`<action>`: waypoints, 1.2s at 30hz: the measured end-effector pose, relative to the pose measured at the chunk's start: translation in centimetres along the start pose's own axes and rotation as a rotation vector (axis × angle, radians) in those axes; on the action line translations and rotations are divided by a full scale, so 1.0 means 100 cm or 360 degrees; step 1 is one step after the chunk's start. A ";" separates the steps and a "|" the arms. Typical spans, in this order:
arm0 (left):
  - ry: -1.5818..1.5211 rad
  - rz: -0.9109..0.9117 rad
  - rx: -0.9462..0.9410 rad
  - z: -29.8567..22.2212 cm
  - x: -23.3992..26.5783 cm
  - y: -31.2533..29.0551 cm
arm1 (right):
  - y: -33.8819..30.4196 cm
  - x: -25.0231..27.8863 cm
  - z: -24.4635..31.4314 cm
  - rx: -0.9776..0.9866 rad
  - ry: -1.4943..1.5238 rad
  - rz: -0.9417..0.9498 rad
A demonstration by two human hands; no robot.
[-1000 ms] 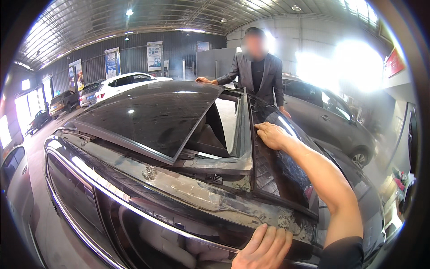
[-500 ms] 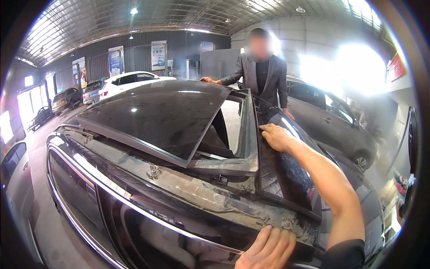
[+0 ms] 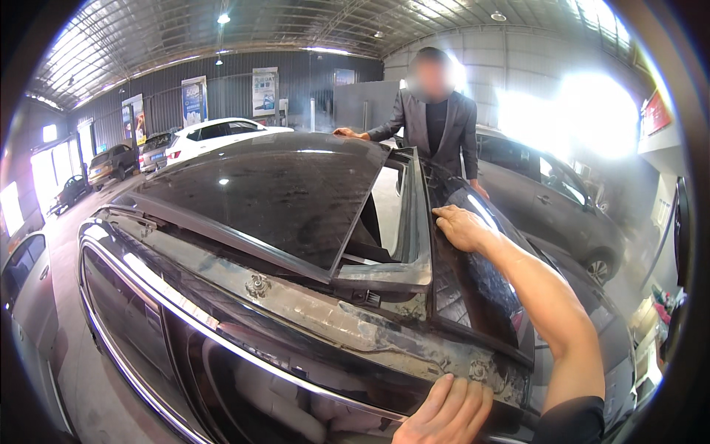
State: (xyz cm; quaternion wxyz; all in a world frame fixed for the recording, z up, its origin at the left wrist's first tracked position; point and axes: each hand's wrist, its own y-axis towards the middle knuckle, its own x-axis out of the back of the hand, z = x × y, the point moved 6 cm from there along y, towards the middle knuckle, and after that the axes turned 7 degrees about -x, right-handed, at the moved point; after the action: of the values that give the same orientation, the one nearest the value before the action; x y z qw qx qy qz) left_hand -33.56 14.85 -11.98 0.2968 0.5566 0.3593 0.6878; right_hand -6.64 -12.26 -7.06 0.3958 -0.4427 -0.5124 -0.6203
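In front of me is a black car with a dark glass sunroof panel (image 3: 259,192), its surface dusty. The panel sits raised above the roof, and a gap lies between its front edge and the sunroof frame (image 3: 414,275). Through that gap part of the cabin shows. My right hand (image 3: 466,229) reaches across the windshield (image 3: 473,288), fingers extended to the frame's front edge, holding nothing. Lower down, my left hand (image 3: 447,414) rests with its fingers laid over the roof's side edge. Along that side, the roof channel (image 3: 310,305) is bare and dirty, with metal fittings.
Across the car stands a person in a dark jacket (image 3: 452,122), one hand (image 3: 350,133) on the sunroof panel's far side. Beyond are a grey car (image 3: 543,181) and a white car (image 3: 222,132). A silver car (image 3: 29,288) is parked close on the left.
The sunroof panel has slid a little right, toward the windshield, and the gap has narrowed. My hands keep their places on the car; the view has shifted slightly.
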 end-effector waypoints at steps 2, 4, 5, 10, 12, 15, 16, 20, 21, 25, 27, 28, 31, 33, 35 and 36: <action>-0.0004 -0.0006 -0.0001 0.001 0.000 0.001 | 0.000 0.002 0.002 0.0001 0.0008 -0.0011; -0.0002 -0.0007 0.0006 0.001 0.001 0.001 | 0.000 0.001 0.001 -0.0006 0.0012 -0.0011; 0.0008 -0.0008 0.0009 0.001 0.002 0.002 | 0.001 0.000 0.000 0.0003 0.0004 -0.0016; 0.0025 0.0002 0.0016 0.001 0.000 0.001 | 0.002 0.000 0.001 0.0019 -0.0005 -0.0021; 0.0017 -0.0013 0.0017 0.001 0.001 0.001 | 0.003 -0.001 0.000 0.0022 0.0002 -0.0027; 0.0029 -0.0003 0.0012 0.002 0.001 0.001 | 0.005 -0.002 -0.001 0.0030 -0.0001 -0.0036; 0.0026 -0.0003 0.0015 0.001 0.000 0.002 | 0.005 -0.003 -0.003 0.0031 -0.0004 -0.0038; 0.0032 -0.0024 0.0028 0.001 0.000 0.002 | 0.003 -0.001 -0.002 -0.0001 0.0000 -0.0032; 0.0030 -0.0030 0.0031 0.001 0.000 0.002 | 0.002 -0.002 -0.002 0.0002 0.0005 -0.0032; 0.0047 -0.0063 0.0020 0.001 0.001 0.002 | 0.004 -0.002 -0.003 0.0037 -0.0001 -0.0036; 0.0045 -0.0080 0.0020 0.001 -0.002 0.000 | 0.002 -0.002 -0.002 0.0033 0.0009 -0.0045; 0.0046 -0.0090 0.0021 0.001 -0.003 -0.001 | 0.001 -0.001 -0.001 0.0034 0.0015 -0.0051; 0.0046 -0.0082 0.0020 0.002 -0.003 0.000 | 0.003 -0.003 -0.002 0.0053 0.0009 -0.0057; 0.0040 -0.0030 0.0012 0.002 0.000 0.002 | 0.004 -0.004 -0.003 0.0063 -0.0007 -0.0065; 0.0038 -0.0043 0.0014 0.002 0.001 0.002 | 0.005 -0.004 -0.003 0.0081 -0.0025 -0.0079; 0.0031 -0.0047 0.0014 0.002 0.001 0.002 | 0.006 -0.004 -0.003 0.0090 -0.0034 -0.0086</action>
State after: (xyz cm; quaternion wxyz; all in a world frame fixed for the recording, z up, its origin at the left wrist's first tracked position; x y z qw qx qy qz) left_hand -33.38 14.84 -11.74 0.3010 0.5459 0.3735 0.6870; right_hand -6.04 -12.66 -7.29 0.3858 -0.4241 -0.5458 -0.6111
